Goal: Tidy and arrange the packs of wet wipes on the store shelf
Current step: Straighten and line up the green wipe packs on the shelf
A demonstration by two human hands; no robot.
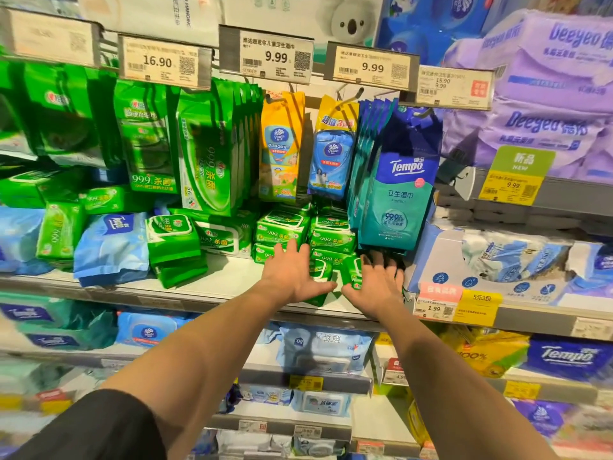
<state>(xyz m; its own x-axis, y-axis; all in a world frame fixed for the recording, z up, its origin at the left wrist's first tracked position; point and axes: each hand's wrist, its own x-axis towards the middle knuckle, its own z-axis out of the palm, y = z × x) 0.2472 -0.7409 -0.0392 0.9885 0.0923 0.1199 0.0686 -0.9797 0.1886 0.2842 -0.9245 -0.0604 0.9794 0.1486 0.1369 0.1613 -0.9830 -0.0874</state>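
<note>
My left hand (293, 277) lies flat, fingers (292, 252) straight and released, pressing on the small green wipe packs (318, 272) at the front of the shelf (212, 287); my right hand (376, 283) presses beside it, its fingers (381, 260) reaching into shadow, so I cannot tell whether they curl round anything. The loose packs under my palms lie tilted near the shelf's edge, so I judge a careless push could slide one off the lip. Just beyond my fingers the stacked green packs (306, 232) lie flat, long axis across the shelf, labels facing me. Right above my right fingers hang the Tempo packs (396, 194), long axis upright; lifting my knuckles could knock them swinging or off their hook.
</note>
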